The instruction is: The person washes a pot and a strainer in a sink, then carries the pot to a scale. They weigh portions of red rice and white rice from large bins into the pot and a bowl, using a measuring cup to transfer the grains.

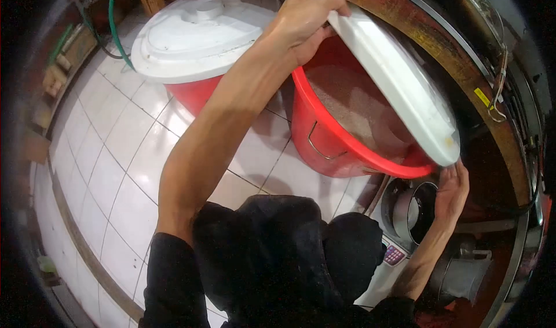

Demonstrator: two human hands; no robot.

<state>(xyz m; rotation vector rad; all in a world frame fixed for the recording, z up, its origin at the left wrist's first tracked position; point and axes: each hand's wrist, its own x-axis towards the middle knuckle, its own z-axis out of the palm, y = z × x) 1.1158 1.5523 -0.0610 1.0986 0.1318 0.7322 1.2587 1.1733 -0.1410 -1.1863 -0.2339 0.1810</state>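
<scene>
A white plastic lid (399, 79) is tilted up over a large red tub (324, 132), leaving the tub's left side uncovered. Inside the tub lies a brownish grainy mass (347, 99); I cannot make out what it is. My left hand (307, 24) grips the lid's far upper edge, fingers closed around the rim. At the near lower end, my right hand (453, 192) holds the lid's edge from below, beside the tub's rim. The tub's wire handle (318, 145) hangs on its near side.
A second red tub (191, 93) with a white lid (202, 35) stands to the left on white tiles (139, 154). Metal pots (410, 212) and a scale with a purple keypad (395, 254) sit at lower right. A wooden table edge (463, 67) runs along the right.
</scene>
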